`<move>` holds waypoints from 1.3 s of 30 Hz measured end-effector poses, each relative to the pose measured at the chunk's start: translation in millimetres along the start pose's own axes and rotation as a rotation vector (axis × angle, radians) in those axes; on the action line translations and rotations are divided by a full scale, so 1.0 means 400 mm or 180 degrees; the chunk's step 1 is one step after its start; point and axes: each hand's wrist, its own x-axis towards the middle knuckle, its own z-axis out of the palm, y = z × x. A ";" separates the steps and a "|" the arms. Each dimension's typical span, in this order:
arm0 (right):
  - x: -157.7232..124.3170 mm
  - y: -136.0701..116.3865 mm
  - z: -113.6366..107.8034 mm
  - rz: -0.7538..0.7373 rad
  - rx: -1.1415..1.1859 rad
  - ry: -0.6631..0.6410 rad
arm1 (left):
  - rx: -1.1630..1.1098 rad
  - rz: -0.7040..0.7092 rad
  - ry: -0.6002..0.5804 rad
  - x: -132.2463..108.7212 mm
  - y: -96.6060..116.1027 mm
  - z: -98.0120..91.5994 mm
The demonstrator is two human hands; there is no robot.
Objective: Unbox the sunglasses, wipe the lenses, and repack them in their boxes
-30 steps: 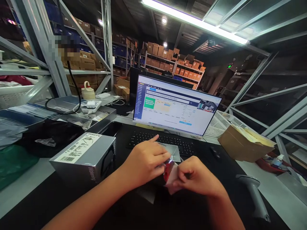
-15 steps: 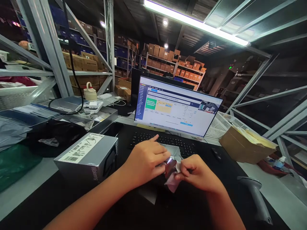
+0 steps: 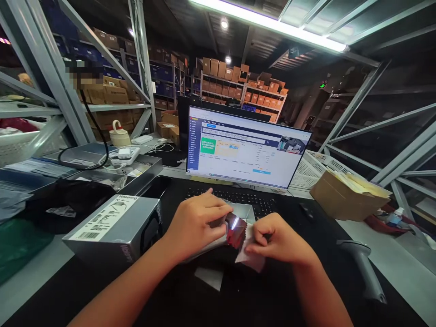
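My left hand [image 3: 200, 227] is closed, its fingers curled round a glossy dark red piece [image 3: 236, 231] like a tinted lens; the fingers hide its far end. My right hand [image 3: 277, 240] pinches a pale cloth [image 3: 250, 256] with a zigzag edge, which hangs beside the red piece and touches it. Behind my fingers stands an open grey box [image 3: 243, 211], partly covered by them. A closed silver-grey box [image 3: 139, 213] with a white printed label is to the left of my left forearm.
A keyboard [image 3: 231, 194] and a monitor [image 3: 245, 147] stand beyond my hands. On the right are a mouse [image 3: 305, 210], a barcode scanner [image 3: 364, 268] and a carton [image 3: 347, 197] of pale envelopes. A pale slip [image 3: 209, 278] lies on the black mat [image 3: 190, 304].
The cloth in my right hand has spread and shifted right, so more of the red piece shows. My left hand has moved slightly left. The whole view has shifted a little.
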 end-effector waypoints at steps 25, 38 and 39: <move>-0.013 -0.023 0.013 0.0045 -0.0015 0.0407 | 0.0383 0.0302 -0.0040 -0.006 0.051 0.027; -0.021 -0.020 -0.018 -0.0111 -0.0001 -0.0171 | 0.0130 0.0259 -0.0119 0.002 0.031 -0.027; -0.021 -0.021 -0.017 -0.0090 0.0013 -0.0180 | 0.0093 0.0228 -0.0132 0.002 0.030 -0.025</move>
